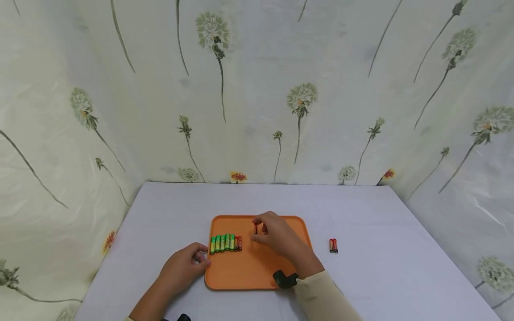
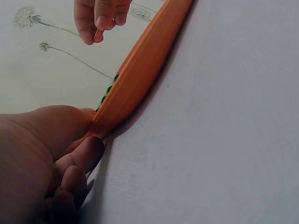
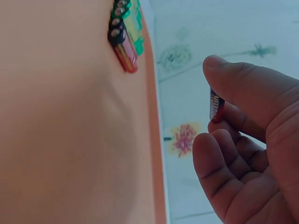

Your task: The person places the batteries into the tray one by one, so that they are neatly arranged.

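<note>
Between thumb and fingertips, my right hand (image 1: 279, 237) pinches a small red-and-black battery (image 1: 255, 229), held upright above the orange tray (image 1: 249, 274). The same battery (image 3: 216, 106) shows clearly in the right wrist view. My left hand (image 1: 181, 269) grips the tray's left rim, thumb on top and fingers beneath, as the left wrist view shows. Inside the tray, towards its left side, several green-and-yellow batteries (image 1: 222, 243) stand side by side in a row. Two red-and-black batteries (image 1: 238, 244) continue that row on its right end.
Two more red batteries (image 1: 333, 245) lie together on the white tablecloth (image 1: 373, 267), right of the tray. A pale curtain with dandelion prints (image 1: 257, 89) hangs behind and along both sides of the table. A dark strap piece (image 1: 285, 279) sits at my right wrist.
</note>
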Available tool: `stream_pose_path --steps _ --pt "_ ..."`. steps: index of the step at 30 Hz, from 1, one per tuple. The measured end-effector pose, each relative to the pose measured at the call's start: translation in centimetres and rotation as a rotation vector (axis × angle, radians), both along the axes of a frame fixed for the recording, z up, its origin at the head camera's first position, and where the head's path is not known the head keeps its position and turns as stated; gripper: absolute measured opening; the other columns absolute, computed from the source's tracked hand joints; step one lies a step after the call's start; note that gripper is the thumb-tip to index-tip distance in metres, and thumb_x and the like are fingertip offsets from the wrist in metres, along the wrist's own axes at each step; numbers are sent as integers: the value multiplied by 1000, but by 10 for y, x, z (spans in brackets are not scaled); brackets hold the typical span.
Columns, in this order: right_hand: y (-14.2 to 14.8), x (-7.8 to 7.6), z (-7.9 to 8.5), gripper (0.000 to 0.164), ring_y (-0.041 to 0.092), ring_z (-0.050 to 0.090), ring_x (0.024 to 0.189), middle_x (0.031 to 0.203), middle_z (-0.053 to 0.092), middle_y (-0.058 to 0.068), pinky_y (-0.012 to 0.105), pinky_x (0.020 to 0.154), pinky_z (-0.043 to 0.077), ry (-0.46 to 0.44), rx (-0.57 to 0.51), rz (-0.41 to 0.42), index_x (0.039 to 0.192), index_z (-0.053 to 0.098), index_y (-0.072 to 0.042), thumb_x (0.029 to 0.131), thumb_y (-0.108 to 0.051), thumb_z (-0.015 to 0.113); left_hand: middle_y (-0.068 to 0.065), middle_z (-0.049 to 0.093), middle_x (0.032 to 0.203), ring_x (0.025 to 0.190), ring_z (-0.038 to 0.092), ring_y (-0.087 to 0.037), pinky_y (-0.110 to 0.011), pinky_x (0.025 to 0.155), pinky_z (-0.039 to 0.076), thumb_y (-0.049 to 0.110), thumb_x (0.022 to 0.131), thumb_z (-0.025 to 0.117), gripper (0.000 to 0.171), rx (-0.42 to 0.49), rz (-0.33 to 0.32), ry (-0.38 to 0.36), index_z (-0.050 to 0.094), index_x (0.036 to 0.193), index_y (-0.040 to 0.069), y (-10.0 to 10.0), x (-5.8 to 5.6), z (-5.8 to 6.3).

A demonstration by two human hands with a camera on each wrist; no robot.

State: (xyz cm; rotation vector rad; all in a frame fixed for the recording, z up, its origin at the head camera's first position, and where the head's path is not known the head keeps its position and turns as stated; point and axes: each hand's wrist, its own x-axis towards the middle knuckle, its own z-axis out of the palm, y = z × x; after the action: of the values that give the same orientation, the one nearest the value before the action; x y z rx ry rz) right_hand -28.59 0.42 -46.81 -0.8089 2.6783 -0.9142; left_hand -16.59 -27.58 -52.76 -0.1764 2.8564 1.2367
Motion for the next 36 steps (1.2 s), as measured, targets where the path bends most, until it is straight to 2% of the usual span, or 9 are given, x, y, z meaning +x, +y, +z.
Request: stream_pose_path --steps 7,15,25,36 --pt "-14 1 -4 42 20 55 92 116 60 4 34 74 49 -3 13 42 130 66 -10 95 -29 79 17 63 83 71 53 -8 -30 70 42 32 90 82 31 -12 0 -3 70 116 20 -1 -1 -1" --pt "-28 -4 -16 43 16 57 91 117 63 1 32 78 51 1 66 101 126 67 -9 92 -29 83 16 63 83 71 53 -8 -30 70 42 32 90 82 32 -18 -1 -6 69 116 19 -1 -1 0" --pt "-33 -8 -29 43 14 56 95 120 63 1 34 83 51 -30 97 91 126 68 -11 91 -30 84 17 63 83 72 53 -7 -30 70 42 32 90 82 31 -12 -11 6 70 116 19 -1 1 1" --pt "-35 -6 -27 44 15 60 107 124 67 2 36 90 53 -22 132 102 126 70 -11 91 -31 84 16 63 82 70 53 -8 -30 69 42 33 90 82 32 -11 -5 -4 70 116 19 0 0 1"
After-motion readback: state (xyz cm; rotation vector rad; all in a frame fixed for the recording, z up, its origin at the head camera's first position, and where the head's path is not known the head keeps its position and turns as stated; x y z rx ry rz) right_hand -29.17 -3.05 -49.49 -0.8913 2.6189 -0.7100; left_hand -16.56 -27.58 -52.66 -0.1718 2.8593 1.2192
